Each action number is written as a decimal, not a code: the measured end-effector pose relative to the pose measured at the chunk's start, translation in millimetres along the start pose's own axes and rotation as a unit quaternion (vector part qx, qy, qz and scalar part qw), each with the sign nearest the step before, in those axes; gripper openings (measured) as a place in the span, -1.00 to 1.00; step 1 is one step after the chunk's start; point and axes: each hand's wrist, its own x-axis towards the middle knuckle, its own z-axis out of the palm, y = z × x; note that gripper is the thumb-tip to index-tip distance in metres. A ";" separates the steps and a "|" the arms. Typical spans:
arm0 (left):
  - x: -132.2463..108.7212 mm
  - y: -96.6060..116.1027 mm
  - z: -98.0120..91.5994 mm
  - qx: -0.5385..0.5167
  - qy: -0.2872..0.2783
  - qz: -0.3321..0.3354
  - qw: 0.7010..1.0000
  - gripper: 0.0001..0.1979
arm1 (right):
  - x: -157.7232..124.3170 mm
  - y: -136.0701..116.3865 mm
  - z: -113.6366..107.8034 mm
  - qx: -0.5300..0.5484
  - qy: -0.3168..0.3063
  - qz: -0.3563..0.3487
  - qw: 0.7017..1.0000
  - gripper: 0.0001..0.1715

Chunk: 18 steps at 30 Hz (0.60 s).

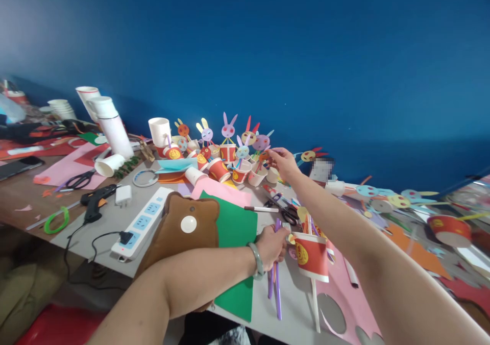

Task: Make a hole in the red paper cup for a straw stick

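My left hand (271,245), with a pale bangle at the wrist, is closed around several purple and orange straws (277,296) above the grey tabletop. Just right of it is a red paper cup (312,257) with a white stick below and coloured pieces at its top. My right hand (282,162) reaches to the back, its fingertips pinched at an orange paper rabbit head (263,157) over a whitish paper cup (258,175). Around that spot crowd several red and white cups carrying paper rabbits, among them a purple rabbit (228,130).
Left of my arm lie a brown bear-shaped pad (187,226), green paper (237,232), a power strip (142,224) and a glue gun (95,202). A white bottle (113,130) stands behind them. Scissors (289,213) lie between my arms; cut pink paper (356,294) spreads at right.
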 end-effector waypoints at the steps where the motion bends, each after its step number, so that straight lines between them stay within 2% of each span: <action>1: -0.2 0.2 0.1 0.003 0.002 -0.001 1.000 -0.57 | 0.9 -0.4 -0.3 0.012 -0.004 0.000 1.000 -0.64; 4: -1.6 1.4 0.4 0.012 0.006 -0.004 1.000 -0.59 | 3.4 -0.9 -0.2 0.037 -0.013 0.000 0.999 -0.62; 12: -3.7 3.1 1.1 0.008 0.008 -0.001 1.000 -0.60 | 8.4 -7.4 5.1 0.041 -0.016 0.030 0.999 -0.71; 18: -3.3 2.7 1.5 0.005 0.011 -0.001 1.000 -0.60 | 17.5 -15.9 8.6 0.002 -0.014 0.065 0.998 -0.62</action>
